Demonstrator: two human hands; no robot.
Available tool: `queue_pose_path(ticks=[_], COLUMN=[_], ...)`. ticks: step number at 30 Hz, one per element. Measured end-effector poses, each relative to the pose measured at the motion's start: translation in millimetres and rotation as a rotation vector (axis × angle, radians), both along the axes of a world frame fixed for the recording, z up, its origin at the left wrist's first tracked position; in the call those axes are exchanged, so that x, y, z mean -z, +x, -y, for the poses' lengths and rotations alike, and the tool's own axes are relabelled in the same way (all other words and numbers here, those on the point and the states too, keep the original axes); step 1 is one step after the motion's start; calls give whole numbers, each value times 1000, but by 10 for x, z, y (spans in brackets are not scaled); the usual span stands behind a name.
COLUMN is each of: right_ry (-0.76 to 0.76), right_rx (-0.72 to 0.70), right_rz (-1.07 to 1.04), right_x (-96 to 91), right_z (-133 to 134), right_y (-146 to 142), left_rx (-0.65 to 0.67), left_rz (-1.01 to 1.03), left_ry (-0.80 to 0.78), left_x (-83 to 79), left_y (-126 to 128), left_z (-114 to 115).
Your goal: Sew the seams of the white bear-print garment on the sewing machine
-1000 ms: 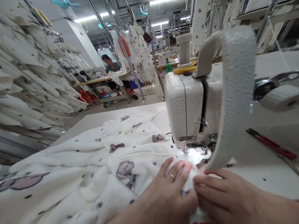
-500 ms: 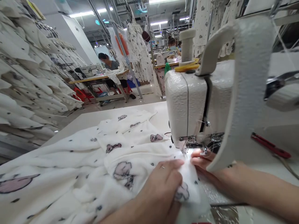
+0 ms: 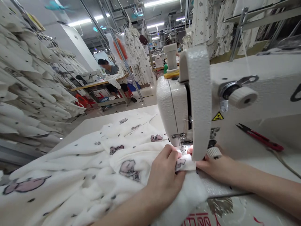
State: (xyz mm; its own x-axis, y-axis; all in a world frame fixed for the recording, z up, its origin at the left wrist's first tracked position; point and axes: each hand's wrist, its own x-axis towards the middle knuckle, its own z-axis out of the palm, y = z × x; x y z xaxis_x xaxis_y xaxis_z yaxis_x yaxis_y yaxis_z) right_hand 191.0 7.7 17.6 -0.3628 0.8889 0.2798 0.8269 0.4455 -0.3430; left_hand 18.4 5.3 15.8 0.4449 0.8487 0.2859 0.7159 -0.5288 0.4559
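Note:
A white fleecy garment printed with pink animals and dark dots lies spread over the sewing table. A white sewing machine stands at the right, its needle area lit. My left hand pinches a folded edge of the garment just in front of the presser foot. My right hand lies on the machine bed to the right of the needle, fingertips pressed on the same folded edge; the machine's front arm hides part of its fingers.
Red-handled snips lie on the table behind the machine. Stacks of folded printed fabric fill the left side. A co-worker sits at a far sewing table, with hanging garments behind. A thread cone stands on the machine.
Both hands slid the folded fabric edge forward toward the needle. My right hand moved under the machine's arm. The camera shifted right, showing more of the machine's side.

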Motion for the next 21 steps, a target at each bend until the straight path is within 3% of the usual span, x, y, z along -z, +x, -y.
queue_pose_path(ticks=[6, 11, 15, 21], right_ry=[60, 298, 460, 504], right_rx=[-54, -345, -388, -350], right_rz=[91, 241, 298, 293], right_x=[-4, -146, -206, -201], right_z=[44, 77, 70, 47], right_y=[24, 87, 101, 71], left_rx=[150, 261, 237, 205], left_rz=[-138, -251, -304, -333], left_ry=[254, 538, 536, 345], left_x=[32, 44, 50, 9], left_y=[-15, -69, -96, -73], left_z=[5, 59, 74, 36])
